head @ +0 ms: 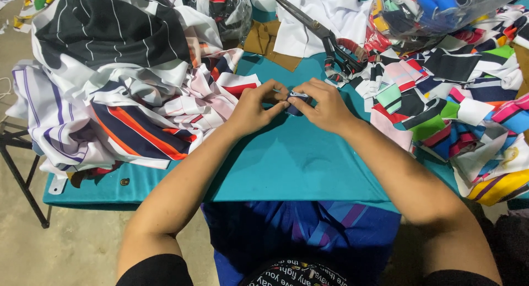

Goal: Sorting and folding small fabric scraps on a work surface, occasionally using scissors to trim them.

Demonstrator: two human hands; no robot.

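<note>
Both my hands meet over the teal table (pixel 286 159), pinching one small folded piece of dark blue and white fabric (pixel 298 96). My left hand (pixel 258 105) grips its left side with fingers curled. My right hand (pixel 324 103) presses on it from the right, thumb underneath. Most of the small piece is hidden between the fingers.
A tall heap of striped fabric (pixel 121 82) fills the left of the table. Colourful striped cut pieces (pixel 457 109) cover the right. Large black scissors (pixel 325 35) lie at the back, near a plastic bag of coloured cloth (pixel 430 10). Blue fabric (pixel 297 231) rests on my lap.
</note>
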